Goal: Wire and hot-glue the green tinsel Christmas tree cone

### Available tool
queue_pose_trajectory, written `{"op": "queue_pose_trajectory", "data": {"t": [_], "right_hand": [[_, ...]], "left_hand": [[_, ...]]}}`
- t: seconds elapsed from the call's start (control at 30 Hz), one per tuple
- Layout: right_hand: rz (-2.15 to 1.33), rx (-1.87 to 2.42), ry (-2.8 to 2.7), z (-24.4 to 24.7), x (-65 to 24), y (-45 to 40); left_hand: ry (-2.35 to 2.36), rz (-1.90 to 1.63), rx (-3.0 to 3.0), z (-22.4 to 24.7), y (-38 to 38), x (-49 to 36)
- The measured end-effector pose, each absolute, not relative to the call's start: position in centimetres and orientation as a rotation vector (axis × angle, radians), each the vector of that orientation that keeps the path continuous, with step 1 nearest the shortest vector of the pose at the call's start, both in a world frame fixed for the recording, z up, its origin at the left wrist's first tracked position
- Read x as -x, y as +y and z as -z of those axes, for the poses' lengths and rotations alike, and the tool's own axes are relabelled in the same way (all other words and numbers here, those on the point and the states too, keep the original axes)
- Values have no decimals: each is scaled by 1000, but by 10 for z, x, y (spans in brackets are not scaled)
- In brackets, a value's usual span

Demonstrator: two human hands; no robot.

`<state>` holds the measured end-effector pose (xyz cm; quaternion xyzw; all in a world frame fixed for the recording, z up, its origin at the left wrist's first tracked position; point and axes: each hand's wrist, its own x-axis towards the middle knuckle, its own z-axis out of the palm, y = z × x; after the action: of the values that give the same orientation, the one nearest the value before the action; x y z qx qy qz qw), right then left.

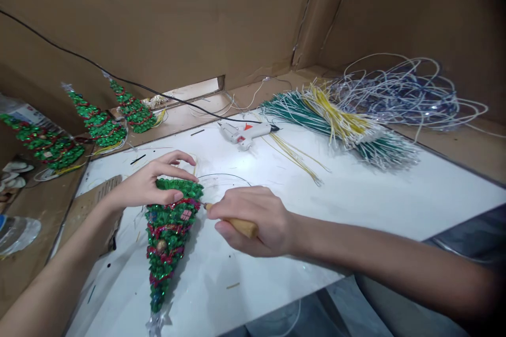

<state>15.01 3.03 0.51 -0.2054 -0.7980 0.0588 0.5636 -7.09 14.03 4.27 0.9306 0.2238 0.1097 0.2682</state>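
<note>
In the head view, a small green shiny Christmas tree with red sparkly trim [168, 237] lies on its side on a flat white table [356, 200]. Its clear, pale star top [155, 321] points toward the person. A little pink square box [186, 215] and a round gold ball [162, 245] are stuck on it.

The left hand [162, 181] is curved around the wide bottom end of the tree, with its thumb on the side. The right hand [253, 221] is wrapped tight around a poking tool with a short tan wooden handle [243, 226]. The tool's thin tip is right at the tree's edge, but I cannot tell if it goes in. The two hands are near each other but not touching.

Past the hands lies a white glue gun with a red trigger [245, 134]. To its right are a big bunch of green wires with white ends [294, 110], a bunch of yellow wires [336, 116] on top, and a messy heap of whitish string [399, 97]. Three more green trees [100, 129] stand or lean on the left, near a brown cardboard wall [158, 10].
</note>
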Motion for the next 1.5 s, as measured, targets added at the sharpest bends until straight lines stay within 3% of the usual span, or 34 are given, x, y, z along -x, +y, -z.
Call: {"op": "queue_pose_trajectory", "data": {"t": [0.33,0.6,0.87,1.0,1.17,1.3,1.4,1.5], "right_hand": [[-115,538,-2017,-10,-151,34],[116,242,-2284,-12,-164,70],[665,156,-2337,8,-156,66],[328,457,-2415,-8,-138,50],[-702,886,-2128,-49,-128,61],[-1408,944,-1648,-45,-136,74],[-1567,877,-1500,-22,-144,69],[-1391,694,-1648,-1,-154,52]], "left_hand": [[1338,-844,-2512,-36,68,74],[1565,-830,-2363,-6,23,67],[1580,-875,-2362,-3,22,63],[1593,-879,-2359,-4,20,60],[1596,-876,-2374,-4,21,62],[1589,-885,-2398,-3,21,64],[1592,-882,-2405,-3,20,65],[1615,-895,-2384,-1,20,68]]}}
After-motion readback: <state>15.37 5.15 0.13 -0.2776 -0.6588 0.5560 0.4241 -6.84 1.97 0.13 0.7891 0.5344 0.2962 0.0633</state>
